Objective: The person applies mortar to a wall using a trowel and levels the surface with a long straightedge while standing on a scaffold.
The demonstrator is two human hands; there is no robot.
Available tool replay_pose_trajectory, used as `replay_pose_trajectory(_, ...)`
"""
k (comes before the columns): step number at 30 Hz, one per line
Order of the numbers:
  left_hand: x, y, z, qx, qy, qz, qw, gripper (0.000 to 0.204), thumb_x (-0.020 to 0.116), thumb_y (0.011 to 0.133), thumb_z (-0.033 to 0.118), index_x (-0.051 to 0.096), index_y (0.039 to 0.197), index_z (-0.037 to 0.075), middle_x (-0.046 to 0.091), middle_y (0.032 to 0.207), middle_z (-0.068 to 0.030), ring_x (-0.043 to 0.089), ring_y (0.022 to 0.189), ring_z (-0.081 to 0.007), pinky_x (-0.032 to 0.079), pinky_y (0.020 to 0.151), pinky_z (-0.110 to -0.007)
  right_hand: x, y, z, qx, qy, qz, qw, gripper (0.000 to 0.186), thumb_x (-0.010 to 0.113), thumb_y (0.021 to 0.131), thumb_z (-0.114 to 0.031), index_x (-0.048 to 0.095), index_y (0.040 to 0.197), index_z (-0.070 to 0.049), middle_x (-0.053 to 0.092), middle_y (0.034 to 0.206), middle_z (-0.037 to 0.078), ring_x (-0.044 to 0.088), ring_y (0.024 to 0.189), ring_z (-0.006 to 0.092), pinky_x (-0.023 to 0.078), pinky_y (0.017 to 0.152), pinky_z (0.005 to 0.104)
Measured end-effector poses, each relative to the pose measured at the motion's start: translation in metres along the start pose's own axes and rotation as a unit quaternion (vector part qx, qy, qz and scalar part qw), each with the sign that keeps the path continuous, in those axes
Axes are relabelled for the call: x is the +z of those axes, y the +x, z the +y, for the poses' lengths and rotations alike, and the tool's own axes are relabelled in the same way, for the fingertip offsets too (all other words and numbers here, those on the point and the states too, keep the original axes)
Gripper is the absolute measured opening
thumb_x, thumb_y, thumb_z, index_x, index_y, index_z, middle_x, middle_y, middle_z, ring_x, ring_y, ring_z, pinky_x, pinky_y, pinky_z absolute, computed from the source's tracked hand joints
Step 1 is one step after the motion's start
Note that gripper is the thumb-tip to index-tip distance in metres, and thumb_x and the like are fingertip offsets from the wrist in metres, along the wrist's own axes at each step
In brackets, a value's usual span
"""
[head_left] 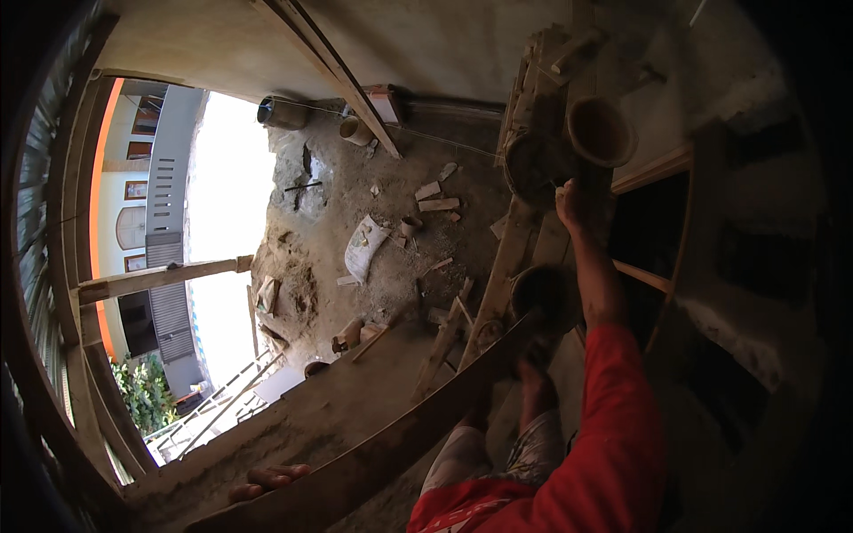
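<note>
right hand (566,201): fingers closed on a thin tool (554,184), its shape lost in shadow, at the dark bucket (517,173). left hand (269,481): fingers curled over the long board's (391,437) far edge, lower left.

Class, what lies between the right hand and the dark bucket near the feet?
The head view shows only bare wooden planks between the right hand and that bucket.
</note>
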State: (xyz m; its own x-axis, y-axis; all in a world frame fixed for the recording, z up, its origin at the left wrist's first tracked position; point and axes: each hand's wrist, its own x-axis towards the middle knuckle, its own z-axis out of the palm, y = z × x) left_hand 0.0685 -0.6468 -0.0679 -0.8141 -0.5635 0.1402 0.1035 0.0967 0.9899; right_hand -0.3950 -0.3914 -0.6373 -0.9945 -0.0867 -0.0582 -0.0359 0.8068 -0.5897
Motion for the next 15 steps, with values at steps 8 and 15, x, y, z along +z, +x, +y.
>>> replay_pose_trajectory(8,0.031,0.007,-0.002,0.006,0.04,-0.015,0.999,0.04,0.059,0.096,0.028,0.047,0.128,0.008,0.058,0.111,-0.018,0.06,0.108,-0.0351,0.052,0.093,-0.054,-0.153,-0.075,-0.048,0.152,0.203,0.026,0.967,0.033,0.058,0.095,-0.033,0.055,0.099,-0.001,0.06,0.073,0.008,0.062,0.062,0.0227,0.049,0.053,0.0318)
replay_pose_trajectory(15,0.064,0.02,0.004,0.029,0.11,-0.08,0.99,0.086,0.083,0.072,0.044,0.041,0.135,0.005,0.055,0.118,-0.0172,0.057,0.109,-0.0307,0.05,0.093,-0.048,-0.308,-0.235,-0.062,0.343,0.615,-0.256,0.662,0.04,0.071,0.088,-0.039,0.055,0.107,-0.007,0.06,0.074,0.005,0.061,0.064,0.0168,0.045,0.052,0.0271)
